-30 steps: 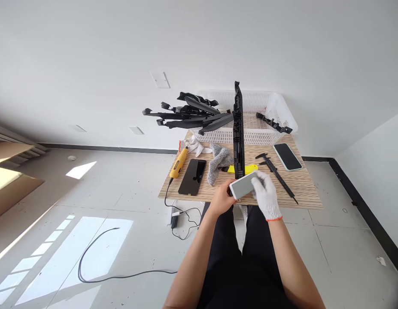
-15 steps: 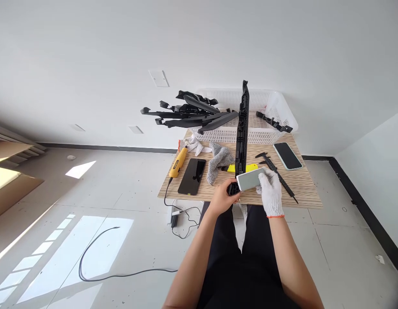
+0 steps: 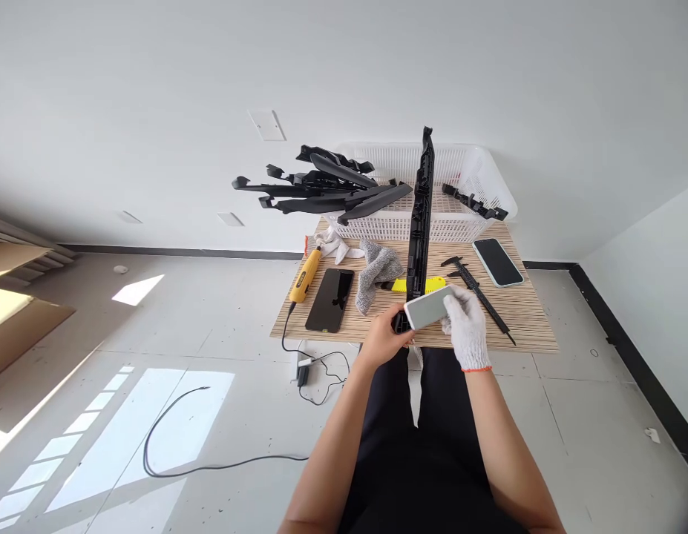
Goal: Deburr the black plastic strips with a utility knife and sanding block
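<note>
My bare left hand (image 3: 384, 339) grips the near end of a long black plastic part (image 3: 421, 222) that stands up from the table's front edge and leans away toward the basket. My right hand (image 3: 464, 324), in a white knit glove, holds a grey-white rectangular block (image 3: 428, 308) pressed against the part just above my left hand. A yellow utility knife (image 3: 420, 285) lies right behind the block.
On the small wooden table (image 3: 527, 311) lie a black phone (image 3: 330, 299), a yellow power tool (image 3: 305, 277) with a cord, a grey glove (image 3: 377, 271), a black caliper (image 3: 477, 292) and a second phone (image 3: 498, 262). A white basket (image 3: 460, 167) at the back holds several black parts (image 3: 321, 189).
The long black part has tilted slightly to the right at its top. My right hand has slid the block a little rightward along it. The view has shifted slightly.
</note>
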A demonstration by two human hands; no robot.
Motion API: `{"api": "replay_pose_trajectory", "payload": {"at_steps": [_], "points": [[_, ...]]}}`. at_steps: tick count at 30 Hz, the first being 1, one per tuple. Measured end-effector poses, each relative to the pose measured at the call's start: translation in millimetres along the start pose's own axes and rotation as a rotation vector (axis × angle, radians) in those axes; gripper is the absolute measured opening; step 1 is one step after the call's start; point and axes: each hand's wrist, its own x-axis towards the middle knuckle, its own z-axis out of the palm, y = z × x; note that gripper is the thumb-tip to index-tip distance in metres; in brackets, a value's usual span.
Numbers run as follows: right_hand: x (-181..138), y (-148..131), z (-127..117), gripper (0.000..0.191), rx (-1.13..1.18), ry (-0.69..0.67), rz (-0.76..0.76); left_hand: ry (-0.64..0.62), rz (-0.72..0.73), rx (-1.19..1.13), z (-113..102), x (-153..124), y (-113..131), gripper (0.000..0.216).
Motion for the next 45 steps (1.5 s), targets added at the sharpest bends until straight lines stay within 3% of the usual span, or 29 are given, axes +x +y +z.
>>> {"api": "replay_pose_trajectory", "payload": {"at_steps": [2,5,10,14,15,19,24,28,32,36,39,45], "points": [[-1,0,1,0.048,-0.02,0.001,-0.067,-0.01,0.023,0.001,-1,0,0,0.045],[-2,0,2,0.043,-0.144,-0.144,-0.142,0.013,0.117,0.049,-1,1,1,0.049],[0,-1,-2,0.048,0.03,0.094,-0.009,-0.003,-0.014,-0.001,1,0,2,0.04],[-2,-2,-5,0.044,-0.139,-0.137,-0.067,0.04,0.12,0.099,0,0,1,0.047],[-2,-2,-5,0.044,-0.145,-0.143,-0.06,0.048,0.123,0.115,-1,0,1,0.047],[0,-2,-5,0.05,0.006,0.066,-0.003,0.037,0.025,0.116,1,1,2,0.044],[1,-1,-6,0.049,-0.114,-0.117,-0.018,0.057,0.092,0.119,2,1,3,0.049],[4,1,-5,0.051,-0.009,0.05,-0.019,0.023,0.01,0.047,3,2,2,0.045],[4,4,-6,0.049,-0.114,-0.115,-0.086,0.06,0.109,0.117,4,5,2,0.049],[5,3,-7,0.053,-0.037,0.008,-0.063,0.057,0.028,0.181,6,6,5,0.05],[6,2,-5,0.049,-0.1,0.012,-0.107,0.056,0.012,0.202,7,5,7,0.055],[8,-1,-2,0.049,-0.032,0.107,-0.07,0.024,-0.032,0.062,6,6,10,0.044]]}}
